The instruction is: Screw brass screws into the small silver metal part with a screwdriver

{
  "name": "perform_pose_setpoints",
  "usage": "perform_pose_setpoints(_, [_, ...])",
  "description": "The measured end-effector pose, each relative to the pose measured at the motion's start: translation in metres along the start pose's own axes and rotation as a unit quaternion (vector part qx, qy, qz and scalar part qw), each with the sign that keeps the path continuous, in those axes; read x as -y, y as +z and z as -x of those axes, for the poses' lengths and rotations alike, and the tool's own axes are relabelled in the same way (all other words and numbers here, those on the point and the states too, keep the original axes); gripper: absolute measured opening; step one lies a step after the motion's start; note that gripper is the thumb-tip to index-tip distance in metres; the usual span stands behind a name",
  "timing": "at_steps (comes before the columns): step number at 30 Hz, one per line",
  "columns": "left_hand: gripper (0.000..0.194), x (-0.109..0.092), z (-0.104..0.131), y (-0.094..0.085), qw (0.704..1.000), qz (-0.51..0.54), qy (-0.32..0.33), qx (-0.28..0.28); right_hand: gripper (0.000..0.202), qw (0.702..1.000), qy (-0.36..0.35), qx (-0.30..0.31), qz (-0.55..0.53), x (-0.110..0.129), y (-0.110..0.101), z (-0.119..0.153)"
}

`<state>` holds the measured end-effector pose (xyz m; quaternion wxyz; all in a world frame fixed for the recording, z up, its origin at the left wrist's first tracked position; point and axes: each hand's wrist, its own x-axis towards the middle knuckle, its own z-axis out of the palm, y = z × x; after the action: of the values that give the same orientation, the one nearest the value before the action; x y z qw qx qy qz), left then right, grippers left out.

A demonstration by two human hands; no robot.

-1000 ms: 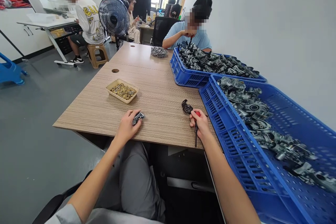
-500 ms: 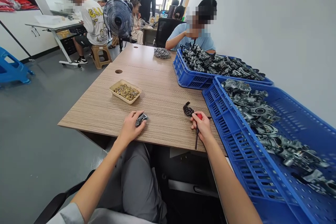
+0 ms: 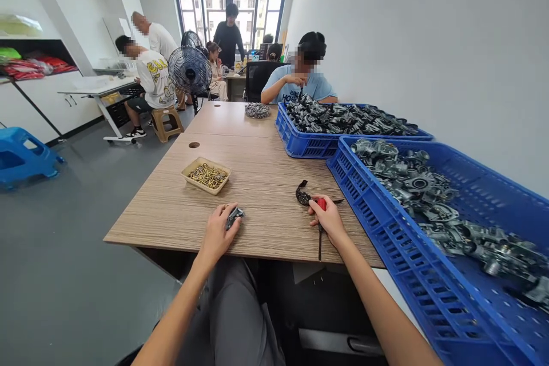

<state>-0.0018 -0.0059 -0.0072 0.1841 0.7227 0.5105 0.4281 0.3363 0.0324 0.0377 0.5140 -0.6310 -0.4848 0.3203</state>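
Near the table's front edge, my left hand [image 3: 220, 232] is closed around a small grey metal part [image 3: 234, 217]. To the right, my right hand [image 3: 329, 220] grips a screwdriver with a red handle [image 3: 321, 203], its dark shaft pointing toward the front edge. A black wristwatch [image 3: 303, 198] lies on the table at my right fingertips. Beyond my left hand stands a beige tray [image 3: 187, 175] of brass-coloured screws.
Two blue crates hold metal parts: the near crate [image 3: 388, 229] along the right edge, the far crate [image 3: 295, 143] behind it. A clear container of small parts [image 3: 257, 110] sits farther back. A person in light blue [image 3: 315, 87] sits across; a fan [image 3: 190, 70] stands left.
The camera view has tilted up, so the table and hands appear lower. Both hands keep their holds, with little visible movement over the table.
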Motion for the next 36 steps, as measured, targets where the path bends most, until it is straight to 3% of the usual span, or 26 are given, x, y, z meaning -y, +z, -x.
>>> perform_pose_setpoints(3, [0.043,-0.002,0.000,0.000,1.000,0.006,0.005,0.003,0.048,0.998,-0.032,-0.032,0.038,0.008,-0.001,0.006])
perform_pose_setpoints(6, [0.064,-0.004,0.001,0.000,1.000,0.013,0.005,0.016,0.051,0.993,-0.072,-0.026,0.088,0.023,0.004,0.017])
perform_pose_setpoints(9, [0.075,-0.004,0.002,0.001,0.999,0.039,-0.009,0.030,0.039,0.983,-0.126,0.037,0.128,0.043,0.022,0.037])
perform_pose_setpoints(13, [0.064,-0.001,0.001,0.002,0.996,0.089,-0.014,0.013,0.015,0.957,-0.196,0.140,0.163,0.068,0.067,0.079])
perform_pose_setpoints(15, [0.059,0.002,0.000,0.002,0.994,0.110,-0.016,-0.003,0.025,0.939,-0.203,0.181,0.209,0.077,0.091,0.099])
perform_pose_setpoints(17, [0.053,0.005,-0.001,0.003,0.991,0.132,-0.026,-0.024,0.048,0.923,-0.207,0.184,0.266,0.084,0.112,0.112])
perform_pose_setpoints(21, [0.050,0.010,-0.005,0.001,0.976,0.185,-0.076,-0.082,0.077,0.911,-0.196,0.188,0.309,0.091,0.138,0.115])
perform_pose_setpoints(25, [0.057,0.016,-0.007,0.002,0.960,0.227,-0.111,-0.117,0.079,0.904,-0.161,0.202,0.340,0.088,0.149,0.109])
perform_pose_setpoints(31, [0.063,0.020,-0.007,0.010,0.949,0.268,-0.123,-0.109,0.047,0.924,-0.126,0.148,0.328,0.087,0.158,0.107])
perform_pose_setpoints(36, [0.059,0.020,-0.004,0.010,0.949,0.278,-0.113,-0.097,0.041,0.955,-0.090,0.109,0.259,0.091,0.134,0.101])
